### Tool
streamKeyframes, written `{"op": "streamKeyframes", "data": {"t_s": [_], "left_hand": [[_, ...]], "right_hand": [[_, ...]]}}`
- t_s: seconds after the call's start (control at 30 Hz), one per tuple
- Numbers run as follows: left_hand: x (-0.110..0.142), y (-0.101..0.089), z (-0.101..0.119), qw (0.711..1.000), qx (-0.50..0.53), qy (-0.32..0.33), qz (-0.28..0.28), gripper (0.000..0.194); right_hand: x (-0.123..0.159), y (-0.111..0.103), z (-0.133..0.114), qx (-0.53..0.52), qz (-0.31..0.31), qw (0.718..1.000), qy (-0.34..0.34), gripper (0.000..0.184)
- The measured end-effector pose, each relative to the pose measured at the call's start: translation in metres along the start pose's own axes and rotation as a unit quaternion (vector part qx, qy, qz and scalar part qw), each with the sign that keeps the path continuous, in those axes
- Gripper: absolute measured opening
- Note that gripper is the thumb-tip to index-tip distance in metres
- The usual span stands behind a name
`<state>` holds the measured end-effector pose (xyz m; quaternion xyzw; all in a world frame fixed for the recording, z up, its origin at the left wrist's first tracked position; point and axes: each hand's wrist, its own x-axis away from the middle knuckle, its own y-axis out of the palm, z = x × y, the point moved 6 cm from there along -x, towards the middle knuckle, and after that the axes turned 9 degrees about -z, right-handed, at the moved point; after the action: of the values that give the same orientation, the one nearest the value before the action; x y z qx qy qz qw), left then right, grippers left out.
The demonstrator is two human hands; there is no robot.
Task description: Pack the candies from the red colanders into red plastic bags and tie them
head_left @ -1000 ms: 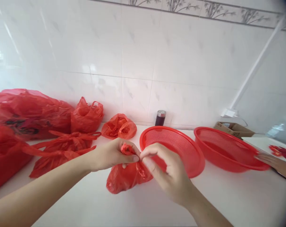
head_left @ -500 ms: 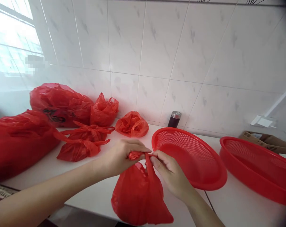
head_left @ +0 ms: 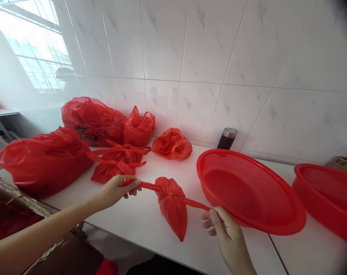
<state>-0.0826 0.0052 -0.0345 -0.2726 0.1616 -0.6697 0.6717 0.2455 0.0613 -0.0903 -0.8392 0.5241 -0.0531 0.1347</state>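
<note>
A small red plastic bag [head_left: 173, 212], gathered at its neck, is stretched between my two hands above the white table [head_left: 127, 225]. My left hand [head_left: 120, 191] pinches one of its handles, with a bunched end of red plastic inside the fingers. On the other side my right hand [head_left: 223, 229] grips the opposite handle between thumb and fingers. Both handles are pulled taut, nearly in line. The bag's pointed lower end hangs down toward me. What the bag contains is hidden.
Two tied red bags [head_left: 116, 168] lie left of my left hand. Large full red bags [head_left: 50, 160] stand farther left, with smaller ones [head_left: 172, 144] near the tiled wall. Red plastic baskets [head_left: 301, 217] are at right, a dark flask [head_left: 227, 138] behind. A cardboard box [head_left: 18, 194] stands lower left.
My hands have moved apart, drawing the handles outward and cinching the bag's neck. The bag now sits higher in view and appears smaller. The camera has turned slightly left.
</note>
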Motion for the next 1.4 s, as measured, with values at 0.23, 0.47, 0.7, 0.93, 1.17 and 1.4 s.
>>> {"op": "streamKeyframes", "data": {"t_s": [0.23,0.47,0.7,0.93,1.17,1.4], "left_hand": [[-0.021,0.021,0.016,0.993,-0.018,0.108,0.052,0.037],[-0.098,0.078,0.025,0.979,-0.096,0.173,0.052,0.032],[-0.128,0.095,0.006,0.972,-0.212,0.102,0.021,0.022],[-0.15,0.093,-0.015,0.945,-0.322,-0.05,0.009,0.028],[-0.174,0.112,-0.017,0.917,-0.391,-0.074,0.002,0.03],[-0.173,0.116,-0.02,0.914,-0.4,-0.06,0.021,0.032]], "right_hand": [[-0.007,0.043,0.013,0.005,0.068,0.997,0.036,0.038],[-0.039,0.075,0.018,0.078,0.066,0.994,0.034,0.034],[-0.039,0.056,0.052,0.078,0.097,0.992,-0.023,0.021],[-0.043,0.039,0.06,0.27,0.121,0.954,0.042,0.005],[-0.05,0.04,0.061,0.385,0.086,0.916,0.073,0.013],[-0.053,0.04,0.063,0.391,0.079,0.915,0.065,0.014]]}}
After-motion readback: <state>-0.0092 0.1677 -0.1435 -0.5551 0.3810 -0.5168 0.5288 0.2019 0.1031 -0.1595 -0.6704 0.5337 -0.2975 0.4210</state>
